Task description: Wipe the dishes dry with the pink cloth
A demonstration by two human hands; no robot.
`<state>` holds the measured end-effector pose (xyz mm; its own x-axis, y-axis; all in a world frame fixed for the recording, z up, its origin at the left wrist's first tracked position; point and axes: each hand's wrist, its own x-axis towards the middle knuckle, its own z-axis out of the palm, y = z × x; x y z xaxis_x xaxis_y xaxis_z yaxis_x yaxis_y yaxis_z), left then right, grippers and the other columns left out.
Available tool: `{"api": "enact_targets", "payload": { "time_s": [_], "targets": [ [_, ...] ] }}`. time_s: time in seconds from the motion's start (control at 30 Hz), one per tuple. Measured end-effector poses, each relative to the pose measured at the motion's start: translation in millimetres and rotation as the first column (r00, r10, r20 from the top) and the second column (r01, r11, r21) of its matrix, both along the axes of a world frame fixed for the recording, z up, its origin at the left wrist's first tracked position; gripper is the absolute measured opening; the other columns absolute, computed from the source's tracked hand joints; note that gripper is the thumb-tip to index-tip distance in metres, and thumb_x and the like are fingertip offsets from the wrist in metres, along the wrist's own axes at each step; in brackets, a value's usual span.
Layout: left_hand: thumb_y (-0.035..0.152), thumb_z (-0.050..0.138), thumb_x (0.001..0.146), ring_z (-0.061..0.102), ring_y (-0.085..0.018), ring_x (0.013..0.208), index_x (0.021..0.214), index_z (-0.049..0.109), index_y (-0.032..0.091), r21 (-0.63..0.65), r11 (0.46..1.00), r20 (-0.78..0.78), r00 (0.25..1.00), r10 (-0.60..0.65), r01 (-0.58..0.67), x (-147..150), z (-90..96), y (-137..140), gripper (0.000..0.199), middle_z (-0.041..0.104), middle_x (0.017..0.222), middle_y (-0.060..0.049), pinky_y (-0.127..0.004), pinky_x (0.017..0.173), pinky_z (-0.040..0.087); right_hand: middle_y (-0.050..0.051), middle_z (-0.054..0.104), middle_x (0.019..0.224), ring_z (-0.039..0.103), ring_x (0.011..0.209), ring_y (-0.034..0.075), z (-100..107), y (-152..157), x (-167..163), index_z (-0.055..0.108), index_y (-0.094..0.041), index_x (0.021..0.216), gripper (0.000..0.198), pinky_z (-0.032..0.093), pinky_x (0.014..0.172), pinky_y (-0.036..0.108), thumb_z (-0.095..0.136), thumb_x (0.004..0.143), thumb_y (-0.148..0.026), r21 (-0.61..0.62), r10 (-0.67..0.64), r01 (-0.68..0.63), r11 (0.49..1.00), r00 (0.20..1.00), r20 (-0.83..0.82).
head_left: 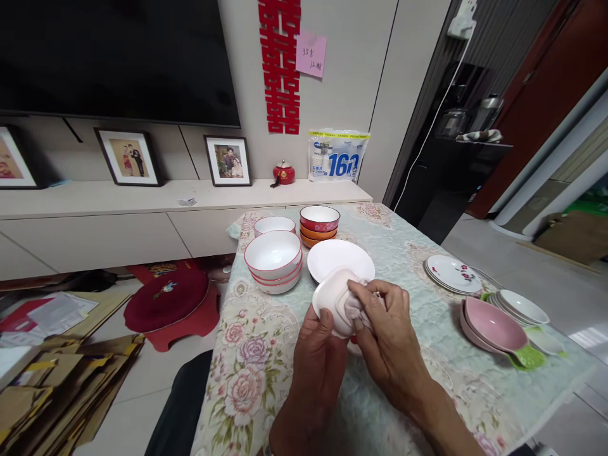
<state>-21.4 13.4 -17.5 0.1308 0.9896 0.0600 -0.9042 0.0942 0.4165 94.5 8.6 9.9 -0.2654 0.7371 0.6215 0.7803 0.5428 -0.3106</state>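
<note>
My left hand (319, 342) grips a small white dish (332, 296) by its lower left edge, thumb on its face. A pale crumpled cloth (354, 306) is bunched in the fingers of my right hand (387, 323) and pressed against the dish. The dish is held tilted above the table. Just beyond it lies a large white plate (339, 258), partly covered from view. To the left stand stacked white bowls with red rims (274, 256). Behind the plate is a stack of red and orange bowls (319, 221). Something white and red below the dish is mostly hidden.
A floral tablecloth (251, 380) covers the table. On the right are flowered plates (452, 275), pink bowls (494, 323) and stacked white bowls (522, 307). A red stool (171, 297) and cardboard (61, 386) are on the left floor. A plastic package (336, 156) stands on the cabinet.
</note>
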Motion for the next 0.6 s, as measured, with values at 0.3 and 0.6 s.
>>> {"api": "enact_targets", "payload": {
  "time_s": [0.3,0.6],
  "targets": [
    [0.025,0.055,0.095,0.063,-0.026,0.114,0.143,0.046,0.021,0.031,1.0,0.043,0.999,0.003,-0.004,3.7,-0.7,-0.6,0.049,0.069,0.123,-0.012,-0.043,0.101,0.046,0.01,0.058,0.108,0.055,0.104,0.025,11.1,-9.4,6.4,0.054,-0.021,0.113,0.022,0.05,0.086,0.041,0.053,0.092,-0.012,0.072,-0.005,0.012,0.997,0.996,-0.093],
    [0.021,0.057,0.092,0.065,-0.025,0.109,0.14,0.049,0.02,0.029,0.998,-0.001,0.998,-0.059,0.059,6.9,0.9,-5.4,0.049,0.07,0.119,-0.012,-0.041,0.099,0.046,0.009,0.058,0.103,0.055,0.098,0.023,12.9,-3.8,8.2,0.055,-0.02,0.11,0.02,0.05,0.082,0.039,0.052,0.093,-0.01,0.123,0.061,-0.052,0.991,0.996,-0.068]
  ]
}}
